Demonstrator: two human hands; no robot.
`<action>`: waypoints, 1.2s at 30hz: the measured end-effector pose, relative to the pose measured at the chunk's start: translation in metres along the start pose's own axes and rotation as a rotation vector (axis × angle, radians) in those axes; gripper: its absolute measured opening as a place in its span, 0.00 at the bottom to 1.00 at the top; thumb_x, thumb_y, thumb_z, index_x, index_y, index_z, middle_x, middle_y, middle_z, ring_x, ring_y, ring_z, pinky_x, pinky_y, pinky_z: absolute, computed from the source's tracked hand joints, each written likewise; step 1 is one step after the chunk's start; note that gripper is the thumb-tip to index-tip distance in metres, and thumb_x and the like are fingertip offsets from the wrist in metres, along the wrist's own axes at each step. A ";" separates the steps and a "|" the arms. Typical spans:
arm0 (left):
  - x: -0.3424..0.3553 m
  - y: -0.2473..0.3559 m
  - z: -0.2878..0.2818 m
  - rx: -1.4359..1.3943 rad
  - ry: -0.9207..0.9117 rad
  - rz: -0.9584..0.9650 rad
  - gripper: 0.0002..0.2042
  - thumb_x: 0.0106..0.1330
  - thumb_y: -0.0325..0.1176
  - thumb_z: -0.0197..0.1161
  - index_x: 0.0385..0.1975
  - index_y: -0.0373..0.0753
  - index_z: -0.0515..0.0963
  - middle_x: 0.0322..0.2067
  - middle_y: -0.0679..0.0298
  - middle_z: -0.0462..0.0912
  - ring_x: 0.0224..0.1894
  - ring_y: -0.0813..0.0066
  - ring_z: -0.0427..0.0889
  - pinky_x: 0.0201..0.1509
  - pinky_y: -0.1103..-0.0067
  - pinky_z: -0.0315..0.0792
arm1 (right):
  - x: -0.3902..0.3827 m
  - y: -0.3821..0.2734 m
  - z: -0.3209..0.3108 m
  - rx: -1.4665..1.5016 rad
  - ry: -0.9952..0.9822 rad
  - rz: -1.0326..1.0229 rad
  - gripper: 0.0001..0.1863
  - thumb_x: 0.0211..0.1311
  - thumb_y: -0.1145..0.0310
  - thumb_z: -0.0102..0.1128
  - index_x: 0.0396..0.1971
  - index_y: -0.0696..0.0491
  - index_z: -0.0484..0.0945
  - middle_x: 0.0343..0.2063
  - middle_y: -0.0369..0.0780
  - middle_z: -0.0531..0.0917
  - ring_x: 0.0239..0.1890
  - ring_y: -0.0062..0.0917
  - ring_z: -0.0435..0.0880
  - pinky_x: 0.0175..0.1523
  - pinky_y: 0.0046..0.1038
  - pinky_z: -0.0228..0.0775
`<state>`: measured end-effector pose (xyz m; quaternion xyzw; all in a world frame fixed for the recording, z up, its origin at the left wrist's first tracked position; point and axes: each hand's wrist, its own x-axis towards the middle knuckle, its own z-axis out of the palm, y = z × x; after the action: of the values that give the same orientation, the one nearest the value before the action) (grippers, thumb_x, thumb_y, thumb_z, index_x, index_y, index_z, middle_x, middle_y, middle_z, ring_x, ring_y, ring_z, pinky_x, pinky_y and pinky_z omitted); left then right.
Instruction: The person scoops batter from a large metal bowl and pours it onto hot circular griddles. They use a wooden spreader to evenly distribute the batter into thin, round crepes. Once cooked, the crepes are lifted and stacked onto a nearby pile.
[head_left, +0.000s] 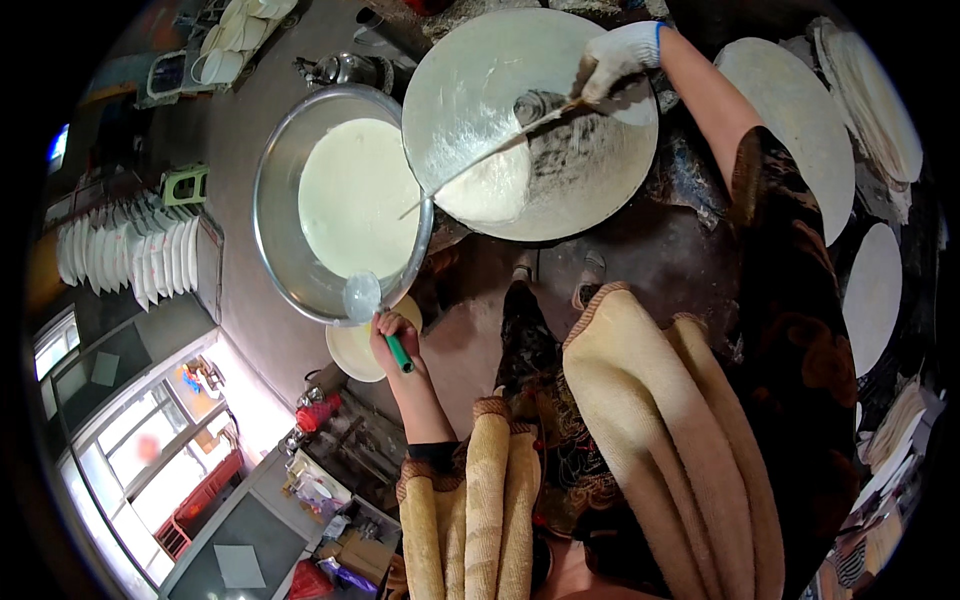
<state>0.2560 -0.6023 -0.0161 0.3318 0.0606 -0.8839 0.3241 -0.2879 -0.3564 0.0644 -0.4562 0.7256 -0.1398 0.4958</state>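
Note:
My left hand is closed round the green handle of a ladle, whose pale bowl rests over the near rim of a large metal basin. White batter fills much of that basin. To its right lies a wide round griddle, with a white layer of batter on its left part. In a white glove, my right hand grips a long thin wooden spreading stick at the griddle's far right. The stick slants across the griddle, its far tip reaching over the basin's rim.
Under the basin's near side stands a pale yellow round container. A metal kettle sits behind the basin. Large pale discs and a stack of thin sheets line the right. Cream towels hang over my front.

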 end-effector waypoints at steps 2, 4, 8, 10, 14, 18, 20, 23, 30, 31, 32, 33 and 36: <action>0.002 -0.007 0.012 0.005 -0.021 -0.035 0.13 0.71 0.30 0.46 0.21 0.39 0.62 0.15 0.70 0.63 0.15 0.80 0.65 0.18 0.84 0.67 | -0.016 -0.014 0.005 -0.029 -0.085 0.123 0.25 0.51 0.60 0.67 0.48 0.58 0.79 0.22 0.35 0.81 0.19 0.16 0.73 0.21 0.22 0.66; -0.003 -0.009 0.026 0.041 -0.058 -0.052 0.13 0.71 0.30 0.46 0.20 0.40 0.62 0.14 0.70 0.63 0.15 0.81 0.64 0.17 0.84 0.65 | -0.051 0.024 0.008 -0.002 -0.067 0.128 0.26 0.48 0.61 0.68 0.48 0.58 0.79 0.23 0.35 0.81 0.19 0.17 0.73 0.23 0.23 0.68; 0.020 -0.016 0.046 0.088 -0.176 -0.072 0.10 0.70 0.29 0.48 0.25 0.36 0.64 0.15 0.70 0.62 0.13 0.84 0.62 0.15 0.87 0.62 | -0.150 0.067 0.052 -0.065 0.127 0.357 0.23 0.44 0.61 0.66 0.41 0.59 0.81 0.27 0.37 0.84 0.28 0.24 0.80 0.34 0.27 0.74; 0.018 -0.010 0.052 0.116 -0.196 -0.032 0.07 0.70 0.29 0.48 0.29 0.34 0.65 0.17 0.69 0.63 0.13 0.84 0.62 0.13 0.87 0.60 | -0.181 0.079 0.109 -0.004 0.279 0.351 0.20 0.47 0.64 0.66 0.41 0.59 0.81 0.28 0.42 0.84 0.31 0.25 0.81 0.40 0.27 0.74; 0.028 0.004 0.058 0.161 -0.219 -0.065 0.06 0.70 0.28 0.48 0.34 0.32 0.66 0.19 0.69 0.64 0.13 0.85 0.62 0.12 0.88 0.59 | -0.172 0.024 0.254 0.536 0.449 0.266 0.25 0.53 0.60 0.66 0.48 0.60 0.75 0.27 0.39 0.81 0.28 0.20 0.78 0.35 0.22 0.72; 0.050 0.013 0.059 0.138 -0.211 -0.211 0.06 0.70 0.28 0.49 0.33 0.32 0.66 0.18 0.69 0.64 0.13 0.85 0.62 0.12 0.88 0.60 | -0.063 -0.125 0.344 1.348 0.339 0.046 0.23 0.59 0.59 0.63 0.49 0.56 0.71 0.20 0.32 0.75 0.15 0.14 0.70 0.20 0.18 0.63; 0.034 0.023 0.058 0.108 -0.226 -0.257 0.06 0.70 0.28 0.49 0.32 0.32 0.67 0.17 0.70 0.64 0.13 0.85 0.63 0.12 0.88 0.61 | -0.004 -0.162 0.355 1.143 0.505 0.119 0.17 0.63 0.60 0.53 0.44 0.56 0.72 0.23 0.38 0.79 0.22 0.23 0.77 0.30 0.27 0.69; 0.025 0.030 0.067 0.145 -0.230 -0.355 0.07 0.70 0.28 0.49 0.33 0.31 0.69 0.16 0.70 0.64 0.13 0.85 0.63 0.13 0.88 0.62 | 0.043 -0.174 0.368 0.383 0.845 0.341 0.14 0.67 0.61 0.46 0.43 0.57 0.70 0.22 0.46 0.80 0.26 0.35 0.82 0.35 0.35 0.76; 0.011 0.079 0.062 0.265 -0.151 -0.264 0.08 0.71 0.30 0.48 0.41 0.33 0.71 0.14 0.71 0.62 0.11 0.85 0.61 0.12 0.87 0.60 | -0.018 -0.161 0.376 0.232 0.898 0.787 0.17 0.66 0.57 0.44 0.49 0.51 0.69 0.32 0.54 0.82 0.37 0.50 0.81 0.44 0.47 0.73; 0.011 0.083 0.062 0.259 -0.172 -0.272 0.08 0.71 0.31 0.48 0.41 0.33 0.71 0.13 0.72 0.62 0.11 0.85 0.60 0.12 0.87 0.60 | -0.028 -0.153 0.377 0.151 0.930 0.780 0.17 0.67 0.58 0.43 0.48 0.53 0.68 0.30 0.53 0.82 0.35 0.49 0.82 0.42 0.47 0.74; 0.010 0.085 0.061 0.264 -0.195 -0.272 0.08 0.71 0.31 0.47 0.41 0.34 0.71 0.13 0.72 0.61 0.11 0.85 0.60 0.12 0.87 0.60 | -0.035 -0.144 0.376 0.068 0.959 0.772 0.16 0.68 0.59 0.42 0.47 0.55 0.67 0.28 0.52 0.82 0.33 0.48 0.83 0.40 0.46 0.75; 0.010 0.085 0.061 0.273 -0.220 -0.276 0.08 0.72 0.31 0.46 0.41 0.34 0.71 0.13 0.72 0.60 0.11 0.85 0.59 0.12 0.87 0.60 | -0.039 -0.135 0.373 0.064 0.983 0.812 0.16 0.67 0.59 0.43 0.45 0.55 0.68 0.29 0.53 0.82 0.37 0.50 0.81 0.44 0.48 0.73; 0.008 0.087 0.059 0.315 -0.304 -0.272 0.08 0.72 0.31 0.45 0.42 0.35 0.71 0.13 0.73 0.59 0.10 0.85 0.59 0.12 0.87 0.59 | -0.043 -0.122 0.346 0.117 1.089 0.751 0.17 0.64 0.58 0.46 0.43 0.56 0.72 0.34 0.57 0.81 0.41 0.51 0.80 0.48 0.47 0.71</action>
<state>0.2727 -0.6938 0.0335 0.2302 -0.0831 -0.9576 0.1520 0.0732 -0.3022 0.0079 -0.0090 0.9734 -0.2073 0.0973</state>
